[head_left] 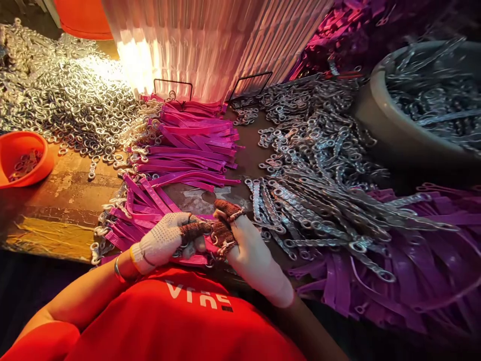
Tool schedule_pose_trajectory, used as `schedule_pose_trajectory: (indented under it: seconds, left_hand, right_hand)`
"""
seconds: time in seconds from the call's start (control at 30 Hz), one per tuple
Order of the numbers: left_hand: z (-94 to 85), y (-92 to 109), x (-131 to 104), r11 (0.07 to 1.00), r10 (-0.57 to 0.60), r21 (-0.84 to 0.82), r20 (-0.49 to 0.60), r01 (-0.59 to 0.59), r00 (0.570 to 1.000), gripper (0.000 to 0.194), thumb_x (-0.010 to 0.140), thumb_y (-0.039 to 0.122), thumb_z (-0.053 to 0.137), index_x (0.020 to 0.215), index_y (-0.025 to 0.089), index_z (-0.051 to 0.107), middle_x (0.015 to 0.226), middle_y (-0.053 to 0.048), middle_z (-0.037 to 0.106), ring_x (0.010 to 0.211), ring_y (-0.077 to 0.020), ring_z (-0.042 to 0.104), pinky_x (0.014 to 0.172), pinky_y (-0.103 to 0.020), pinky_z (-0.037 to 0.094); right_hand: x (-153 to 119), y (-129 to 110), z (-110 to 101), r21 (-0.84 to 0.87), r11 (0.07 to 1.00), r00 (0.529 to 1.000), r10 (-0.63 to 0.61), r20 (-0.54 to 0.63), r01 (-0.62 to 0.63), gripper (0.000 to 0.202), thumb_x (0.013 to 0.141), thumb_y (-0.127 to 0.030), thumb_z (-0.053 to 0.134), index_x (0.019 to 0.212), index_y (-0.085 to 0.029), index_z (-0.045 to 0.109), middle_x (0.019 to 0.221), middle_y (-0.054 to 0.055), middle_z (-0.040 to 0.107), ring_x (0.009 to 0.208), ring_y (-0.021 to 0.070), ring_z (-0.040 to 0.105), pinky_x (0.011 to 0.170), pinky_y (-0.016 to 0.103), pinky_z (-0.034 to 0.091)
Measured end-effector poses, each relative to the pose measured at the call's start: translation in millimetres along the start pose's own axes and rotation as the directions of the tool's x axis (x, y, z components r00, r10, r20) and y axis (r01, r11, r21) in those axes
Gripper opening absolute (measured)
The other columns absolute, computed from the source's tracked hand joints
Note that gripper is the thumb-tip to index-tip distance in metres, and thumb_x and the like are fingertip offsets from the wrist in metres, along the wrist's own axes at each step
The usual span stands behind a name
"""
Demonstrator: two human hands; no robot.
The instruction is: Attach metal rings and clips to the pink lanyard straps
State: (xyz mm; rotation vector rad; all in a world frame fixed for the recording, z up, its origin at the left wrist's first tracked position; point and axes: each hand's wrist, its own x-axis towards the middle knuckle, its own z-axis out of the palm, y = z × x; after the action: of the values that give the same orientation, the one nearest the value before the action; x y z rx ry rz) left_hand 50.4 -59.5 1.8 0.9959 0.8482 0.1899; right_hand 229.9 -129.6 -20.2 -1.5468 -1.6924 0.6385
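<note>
Your left hand [163, 243] and right hand [248, 253], both gloved, meet fingertip to fingertip just in front of your chest, pinched together on one purple strap [195, 259] whose long axis runs roughly left to right across your body. What looks like a small metal ring [215, 239] sits between the fingertips, though the gloves hide most of it. The stack of finished purple straps [188, 145] lies straight ahead and slightly left, nearer your left hand, while the heap of metal links [311, 180] spreads ahead to the right, nearer your right hand.
</note>
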Motion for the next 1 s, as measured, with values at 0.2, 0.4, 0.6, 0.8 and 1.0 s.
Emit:
schedule_pose_trajectory:
  seconds: [0.2, 0.4, 0.6, 0.8, 1.0]
  left_hand:
    - [-3.2, 2, 3, 0.992, -0.125, 0.015, 0.165, 0.124, 0.978, 0.051, 0.086, 0.058, 0.058, 0.060, 0.016, 0.054, 0.044, 0.002, 0.045, 0.037, -0.0073, 0.035, 0.037, -0.023, 0.020]
    - [-3.8, 2, 7, 0.970, 0.005, 0.241, 0.012, -0.008, 1.000, 0.047, 0.092, 0.058, 0.049, 0.071, 0.016, 0.054, 0.053, 0.001, 0.055, 0.042, -0.0082, 0.043, 0.043, -0.022, 0.030]
    - [-4.4, 6, 3, 0.929, 0.082, 0.357, 0.071, -0.102, 0.994, 0.027, 0.092, 0.042, 0.056, 0.082, 0.017, 0.053, 0.064, 0.003, 0.057, 0.051, -0.0082, 0.045, 0.047, -0.020, 0.034]
    - [1.2, 10, 16, 0.981, 0.075, 0.173, 0.086, -0.089, 0.994, 0.041, 0.096, 0.045, 0.047, 0.066, 0.018, 0.046, 0.047, 0.004, 0.046, 0.041, -0.0071, 0.040, 0.043, -0.021, 0.028]
    - [3.2, 11, 37, 1.000, -0.008, -0.007, 0.087, 0.009, 0.996, 0.031, 0.092, 0.040, 0.052, 0.069, 0.019, 0.044, 0.050, 0.007, 0.038, 0.037, -0.0060, 0.033, 0.039, -0.019, 0.025]
  right_hand:
    - [9, -5, -16, 0.133, 0.979, 0.933, -0.189, 0.307, 0.155, 0.047, 0.084, -0.005, 0.048, 0.128, -0.020, 0.052, 0.120, 0.011, 0.059, 0.111, 0.0200, 0.058, 0.095, 0.033, 0.050]
    - [3, 0, -5, -0.385, 0.902, 0.964, -0.101, 0.245, 0.193, 0.019, 0.071, -0.007, 0.048, 0.083, -0.016, 0.060, 0.083, 0.011, 0.063, 0.076, 0.0228, 0.055, 0.068, 0.033, 0.042]
    - [3, -3, -11, -0.400, 0.886, 0.939, -0.099, 0.330, 0.234, 0.012, 0.068, -0.009, 0.050, 0.065, -0.020, 0.054, 0.062, 0.002, 0.057, 0.058, 0.0144, 0.043, 0.057, 0.030, 0.025]
    - [0, 6, -9, -0.425, 0.873, 0.971, -0.202, 0.131, 0.239, 0.014, 0.077, -0.020, 0.051, 0.066, -0.020, 0.058, 0.072, 0.007, 0.062, 0.064, 0.0179, 0.049, 0.060, 0.031, 0.033]
    - [-4, 21, -6, -0.378, 0.907, 0.975, -0.123, 0.186, 0.187, 0.014, 0.082, -0.018, 0.049, 0.083, -0.019, 0.063, 0.080, 0.009, 0.067, 0.073, 0.0206, 0.058, 0.065, 0.031, 0.043]
